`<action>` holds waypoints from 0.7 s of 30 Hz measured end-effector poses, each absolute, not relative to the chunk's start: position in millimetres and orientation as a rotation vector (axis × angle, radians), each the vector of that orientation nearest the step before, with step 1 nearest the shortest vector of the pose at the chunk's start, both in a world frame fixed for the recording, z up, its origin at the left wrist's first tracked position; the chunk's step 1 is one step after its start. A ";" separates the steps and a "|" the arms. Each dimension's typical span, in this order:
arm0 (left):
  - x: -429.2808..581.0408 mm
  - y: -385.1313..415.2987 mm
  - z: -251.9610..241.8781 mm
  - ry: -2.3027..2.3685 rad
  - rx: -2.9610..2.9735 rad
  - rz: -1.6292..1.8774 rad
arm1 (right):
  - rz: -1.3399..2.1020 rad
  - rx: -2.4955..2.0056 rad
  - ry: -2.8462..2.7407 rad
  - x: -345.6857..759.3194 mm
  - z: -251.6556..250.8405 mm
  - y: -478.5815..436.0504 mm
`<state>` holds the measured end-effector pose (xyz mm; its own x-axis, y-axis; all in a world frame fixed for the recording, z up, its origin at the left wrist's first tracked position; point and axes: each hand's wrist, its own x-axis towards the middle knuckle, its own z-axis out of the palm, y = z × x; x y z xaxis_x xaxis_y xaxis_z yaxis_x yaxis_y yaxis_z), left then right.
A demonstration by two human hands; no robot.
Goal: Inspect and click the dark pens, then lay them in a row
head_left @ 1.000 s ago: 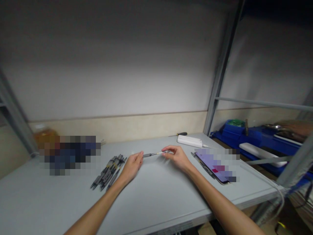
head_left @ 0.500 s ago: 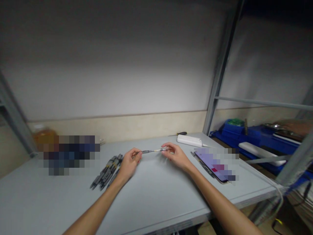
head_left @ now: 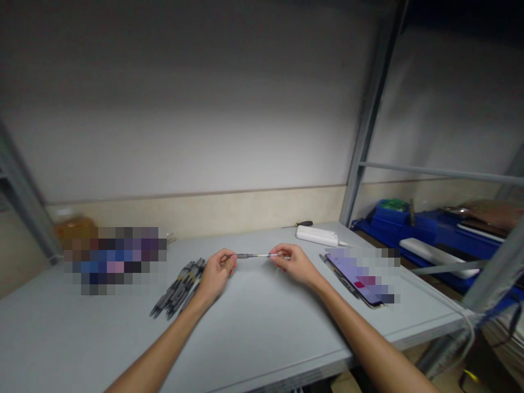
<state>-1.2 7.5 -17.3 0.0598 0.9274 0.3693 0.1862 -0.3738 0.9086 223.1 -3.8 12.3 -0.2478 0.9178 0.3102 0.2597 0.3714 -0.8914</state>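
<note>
A thin pen (head_left: 244, 256) with a dark grey section and a slim refill (head_left: 258, 255) is held level above the table, between my two hands. My left hand (head_left: 218, 274) pinches its dark end. At the other end, the fingertips of my right hand (head_left: 292, 262) close on the slim, pale end of the refill; exactly what else sits in those fingers is too small to make out. Beside my left wrist lies a pile of several grey pens (head_left: 180, 288) with yellowish bands. To the right, another dark pen (head_left: 343, 278) rests along the edge of a phone (head_left: 347, 270).
A white power strip (head_left: 317, 236) and a black-handled screwdriver (head_left: 303, 224) lie at the back of the grey table (head_left: 262, 338). A bottle of amber liquid (head_left: 77, 229) and blurred-out items stand at left. Metal frame posts (head_left: 374, 114) rise at the right, beyond them blue surfaces.
My right hand has come down slightly and its fingers have drawn closer together on the refill. The left hand has barely moved; the pen lies a little more level.
</note>
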 end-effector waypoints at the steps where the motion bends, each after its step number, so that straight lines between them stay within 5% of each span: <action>1: -1.3 7.6 -17.9 1.121 1.653 1.365 | 0.930 -1.076 -1.749 223.1 11.8 -4.2; 15: 3.1 0.1 -11.2 1.130 1.533 1.274 | 0.526 -1.130 -1.938 220.2 11.8 -8.2; 21: 3.0 -3.9 -8.0 1.161 1.663 1.376 | 1.037 -1.158 -1.838 222.6 4.8 -3.3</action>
<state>3.0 -3.9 -8.0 0.0444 0.9269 0.3728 0.2110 -0.3734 0.9033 222.6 -3.3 4.8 -0.3395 0.9285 0.1504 0.3512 0.2735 -0.8955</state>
